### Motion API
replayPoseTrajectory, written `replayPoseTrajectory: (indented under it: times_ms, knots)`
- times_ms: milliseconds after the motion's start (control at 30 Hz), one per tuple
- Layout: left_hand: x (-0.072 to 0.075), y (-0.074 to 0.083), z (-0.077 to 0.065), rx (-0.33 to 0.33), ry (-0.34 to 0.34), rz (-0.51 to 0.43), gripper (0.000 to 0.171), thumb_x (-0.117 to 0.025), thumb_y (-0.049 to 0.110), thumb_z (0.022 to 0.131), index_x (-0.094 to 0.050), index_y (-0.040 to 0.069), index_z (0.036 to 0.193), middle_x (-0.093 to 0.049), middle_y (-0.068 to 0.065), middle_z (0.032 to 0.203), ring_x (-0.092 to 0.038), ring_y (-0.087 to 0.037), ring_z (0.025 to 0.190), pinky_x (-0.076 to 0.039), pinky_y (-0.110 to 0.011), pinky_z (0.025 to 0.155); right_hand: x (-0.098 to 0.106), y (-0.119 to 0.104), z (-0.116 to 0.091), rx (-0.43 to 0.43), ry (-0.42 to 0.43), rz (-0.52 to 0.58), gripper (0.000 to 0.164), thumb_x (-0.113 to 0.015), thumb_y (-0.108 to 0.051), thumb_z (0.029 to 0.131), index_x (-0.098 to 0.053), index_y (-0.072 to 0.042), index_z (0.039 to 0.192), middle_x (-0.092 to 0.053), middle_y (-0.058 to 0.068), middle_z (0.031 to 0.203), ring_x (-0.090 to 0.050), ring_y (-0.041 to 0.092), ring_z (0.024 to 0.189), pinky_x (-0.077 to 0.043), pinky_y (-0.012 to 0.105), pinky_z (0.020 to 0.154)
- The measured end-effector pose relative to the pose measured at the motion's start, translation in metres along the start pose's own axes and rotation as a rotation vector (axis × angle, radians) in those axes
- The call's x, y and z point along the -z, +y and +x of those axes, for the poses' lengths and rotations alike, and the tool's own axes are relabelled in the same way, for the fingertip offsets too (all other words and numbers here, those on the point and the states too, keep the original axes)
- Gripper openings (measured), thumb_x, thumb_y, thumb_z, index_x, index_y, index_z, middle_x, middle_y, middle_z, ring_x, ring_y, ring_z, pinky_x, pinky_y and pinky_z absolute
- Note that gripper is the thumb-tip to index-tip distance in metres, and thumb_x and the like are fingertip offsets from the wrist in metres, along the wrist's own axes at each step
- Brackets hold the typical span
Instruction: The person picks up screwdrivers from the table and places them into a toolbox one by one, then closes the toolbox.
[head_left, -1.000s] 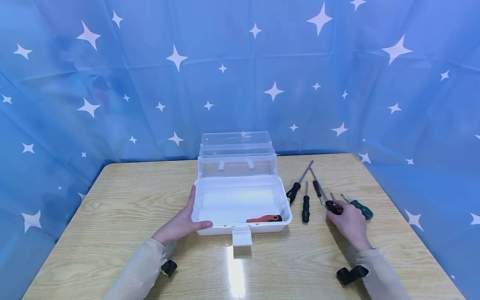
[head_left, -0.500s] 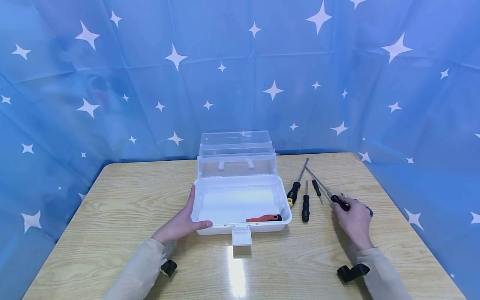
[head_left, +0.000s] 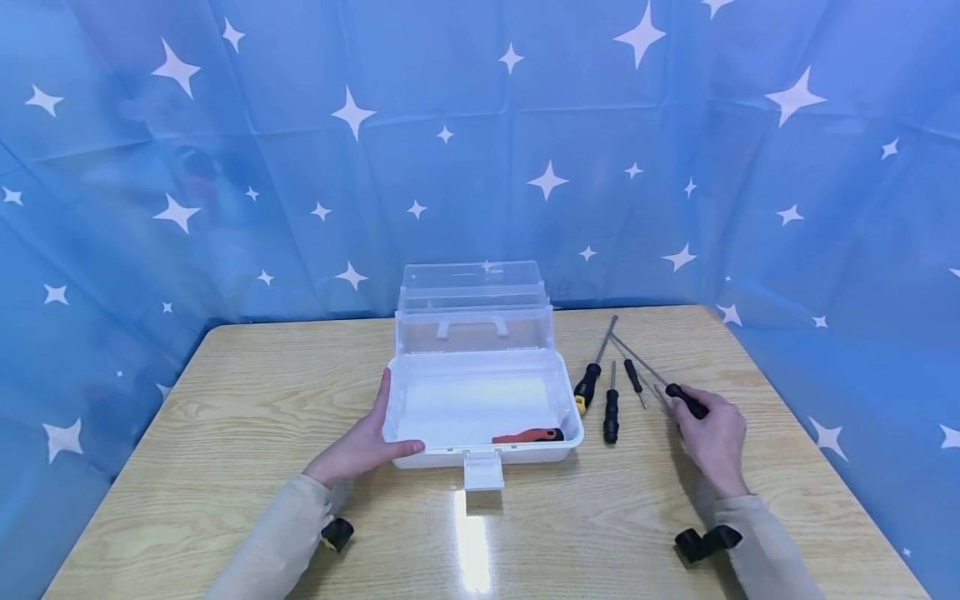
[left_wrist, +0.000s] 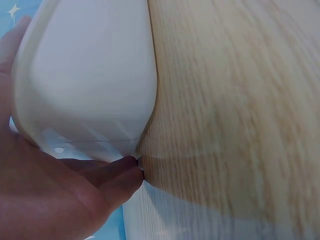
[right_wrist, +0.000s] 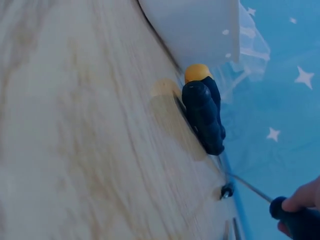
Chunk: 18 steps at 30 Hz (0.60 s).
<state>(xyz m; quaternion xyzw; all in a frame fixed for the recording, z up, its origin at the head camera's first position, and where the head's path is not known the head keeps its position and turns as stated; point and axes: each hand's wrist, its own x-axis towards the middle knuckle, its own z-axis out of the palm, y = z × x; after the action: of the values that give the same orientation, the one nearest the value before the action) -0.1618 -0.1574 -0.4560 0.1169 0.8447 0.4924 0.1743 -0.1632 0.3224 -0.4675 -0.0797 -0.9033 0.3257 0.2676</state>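
My left hand (head_left: 367, 446) grips the front left corner of an open white plastic toolbox (head_left: 487, 457), thumb on its front rim; in the left wrist view the fingers (left_wrist: 120, 182) lie along its outer side. A red and black handle (head_left: 528, 437) lies inside. To the right of the box, my right hand (head_left: 714, 435) pinches a long screwdriver (head_left: 686, 402) by its black handle. Its shaft points toward the back left, its tip close to the shaft of a yellow-ended black screwdriver (head_left: 588, 385). Beside the right fingers shows a thin metal shaft (head_left: 662, 395), its other end hidden.
A black screwdriver (head_left: 612, 415) and a smaller one (head_left: 633, 377) lie between the box and my right hand. The toolbox's clear lid (head_left: 474, 300) stands raised at the back, and its white latch (head_left: 483, 472) hangs at the front. A starry blue curtain (head_left: 300, 167) borders the wooden table (head_left: 225, 433).
My right hand has shifted slightly right with the long screwdriver. The yellow-ended screwdriver's tip has swung a little left. The green-handled screwdriver has become hidden behind my hand. The left hand stays put.
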Motion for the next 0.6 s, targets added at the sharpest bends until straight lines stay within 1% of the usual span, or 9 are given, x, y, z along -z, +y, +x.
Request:
replayPoseTrajectory:
  times_ms: [100, 167, 267, 300, 367, 433, 467, 533, 600]
  knots:
    - [0.0, -0.001, 0.001, -0.003, -0.001, 0.002, 0.122, -0.077, 0.037, 0.082, 0.022, 0.019, 0.151, 0.008, -0.018, 0.159, -0.005, -0.039, 0.143, -0.016, -0.058, 0.11, 0.002, 0.0, 0.001, -0.022, 0.014, 0.004, 0.024, -0.066, -0.007, 0.087, -0.071, 0.007, 0.106, -0.065, 0.032, 0.102, -0.061, 0.048, 0.092, -0.042, 0.047, 0.076]
    - [0.0, -0.001, 0.001, -0.003, 0.0, 0.002, 0.122, -0.077, 0.037, 0.082, 0.022, 0.019, 0.151, 0.008, -0.018, 0.159, -0.005, -0.039, 0.143, -0.016, -0.058, 0.11, 0.004, 0.0, 0.001, -0.041, 0.019, 0.008, 0.025, -0.066, -0.009, 0.087, -0.071, 0.006, 0.107, -0.065, 0.031, 0.103, -0.061, 0.047, 0.093, -0.041, 0.043, 0.074]
    - [0.0, -0.001, 0.001, -0.002, 0.001, 0.003, 0.122, -0.077, 0.038, 0.082, 0.022, 0.019, 0.151, 0.008, -0.018, 0.159, -0.005, -0.039, 0.143, -0.016, -0.058, 0.11, 0.007, 0.0, 0.002, -0.073, 0.033, 0.026, 0.025, -0.066, -0.011, 0.088, -0.072, 0.003, 0.108, -0.066, 0.028, 0.105, -0.062, 0.041, 0.092, -0.04, 0.03, 0.072]
    - [0.0, -0.001, 0.001, 0.0, 0.001, 0.004, 0.122, -0.077, 0.038, 0.082, 0.022, 0.019, 0.151, 0.008, -0.018, 0.159, -0.005, -0.039, 0.143, -0.016, -0.058, 0.11, 0.008, -0.001, 0.002, -0.086, 0.039, 0.034, 0.025, -0.066, -0.012, 0.088, -0.072, 0.002, 0.108, -0.067, 0.027, 0.105, -0.064, 0.034, 0.09, -0.04, 0.025, 0.07]
    - [0.0, -0.001, 0.001, 0.001, 0.002, 0.005, 0.122, -0.077, 0.038, 0.082, 0.022, 0.019, 0.151, 0.008, -0.019, 0.159, -0.005, -0.039, 0.143, -0.015, -0.058, 0.11, 0.011, -0.003, 0.003, -0.106, 0.047, 0.05, 0.025, -0.067, -0.015, 0.088, -0.073, 0.0, 0.109, -0.068, 0.025, 0.105, -0.063, 0.016, 0.083, -0.038, 0.016, 0.066]
    - [0.0, -0.001, 0.001, 0.003, 0.002, 0.006, 0.122, -0.077, 0.039, 0.082, 0.022, 0.019, 0.151, 0.008, -0.019, 0.159, -0.005, -0.039, 0.143, -0.015, -0.058, 0.11, 0.013, -0.005, 0.003, -0.112, 0.053, 0.067, 0.025, -0.067, -0.016, 0.088, -0.073, -0.002, 0.108, -0.068, 0.024, 0.104, -0.055, -0.003, 0.076, -0.037, 0.011, 0.061]
    - [0.0, -0.001, 0.001, 0.004, 0.002, 0.005, 0.122, -0.077, 0.039, 0.082, 0.022, 0.019, 0.151, 0.008, -0.019, 0.159, -0.005, -0.039, 0.143, -0.015, -0.058, 0.11, 0.014, -0.006, 0.004, -0.114, 0.055, 0.074, 0.025, -0.068, -0.016, 0.088, -0.073, -0.002, 0.108, -0.069, 0.023, 0.103, -0.05, -0.009, 0.074, -0.037, 0.01, 0.06]
    - [0.0, -0.001, 0.002, 0.003, 0.002, 0.004, 0.122, -0.077, 0.038, 0.082, 0.022, 0.018, 0.151, 0.008, -0.02, 0.159, -0.005, -0.039, 0.143, -0.015, -0.059, 0.11, 0.016, -0.007, 0.004, -0.112, 0.054, 0.085, 0.025, -0.068, -0.016, 0.088, -0.074, -0.003, 0.108, -0.069, 0.023, 0.102, -0.044, -0.016, 0.072, -0.037, 0.009, 0.06]
    - [0.0, -0.001, 0.002, 0.006, 0.003, 0.001, 0.122, -0.077, 0.038, 0.082, 0.022, 0.018, 0.151, 0.008, -0.019, 0.159, -0.006, -0.04, 0.143, -0.015, -0.059, 0.11, 0.016, -0.009, 0.004, -0.109, 0.053, 0.096, 0.025, -0.068, -0.016, 0.088, -0.074, -0.003, 0.108, -0.069, 0.022, 0.102, -0.044, -0.017, 0.072, -0.038, 0.009, 0.06]
